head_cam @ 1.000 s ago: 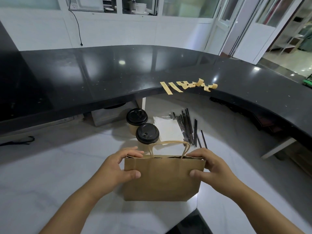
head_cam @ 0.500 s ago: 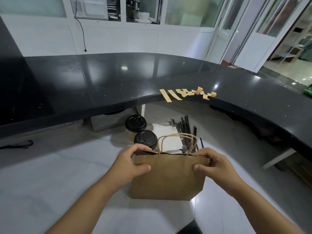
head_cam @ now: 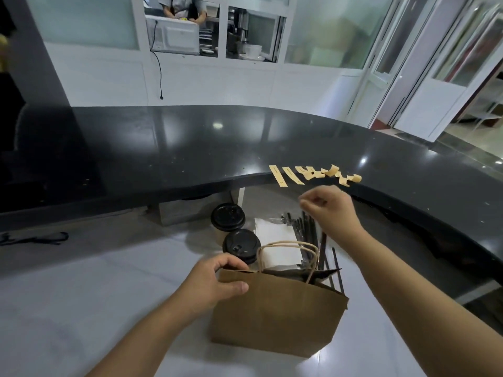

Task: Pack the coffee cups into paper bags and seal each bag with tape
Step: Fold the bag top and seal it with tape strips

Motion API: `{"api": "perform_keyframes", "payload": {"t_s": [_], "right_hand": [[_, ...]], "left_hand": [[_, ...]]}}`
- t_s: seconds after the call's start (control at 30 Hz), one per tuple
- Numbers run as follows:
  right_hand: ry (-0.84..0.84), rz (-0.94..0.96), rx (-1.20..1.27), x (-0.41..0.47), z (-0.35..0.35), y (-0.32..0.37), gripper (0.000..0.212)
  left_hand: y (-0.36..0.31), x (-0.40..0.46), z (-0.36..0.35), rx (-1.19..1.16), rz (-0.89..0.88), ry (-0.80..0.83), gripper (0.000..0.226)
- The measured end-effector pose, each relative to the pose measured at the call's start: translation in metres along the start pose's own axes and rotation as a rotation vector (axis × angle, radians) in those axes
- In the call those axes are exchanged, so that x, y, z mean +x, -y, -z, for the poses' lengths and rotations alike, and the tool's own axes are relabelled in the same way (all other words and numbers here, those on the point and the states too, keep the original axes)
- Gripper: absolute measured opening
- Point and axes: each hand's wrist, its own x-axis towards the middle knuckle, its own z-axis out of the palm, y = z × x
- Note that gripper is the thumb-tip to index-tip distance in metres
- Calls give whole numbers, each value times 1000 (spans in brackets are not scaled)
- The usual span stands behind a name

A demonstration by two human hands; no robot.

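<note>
The left hand (head_cam: 211,285) pinches the top edge of the brown paper bag (head_cam: 275,311) standing on the white worktop (head_cam: 81,295). The right hand (head_cam: 330,210), fingers loosely curled and holding nothing, hangs below tape strips (head_cam: 313,174) stuck along a black counter (head_cam: 163,148). Two lidded cups (head_cam: 235,232), napkins (head_cam: 277,240) and black straws (head_cam: 310,227) lie behind the bag.
</note>
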Motion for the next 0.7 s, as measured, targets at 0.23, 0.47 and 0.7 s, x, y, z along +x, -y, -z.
{"api": "perform_keyframes", "payload": {"t_s": [0.23,0.47,0.7], "right_hand": [[-290,-117,-329,54,7,-36,31],[-157,16,-675,70,19,-47,29],[-247,97,-700,78,19,-44,10]], "left_hand": [[-5,5,2,22,16,25,21],[-5,8,3,33,39,38,21],[-7,7,2,28,37,41,22]]}}
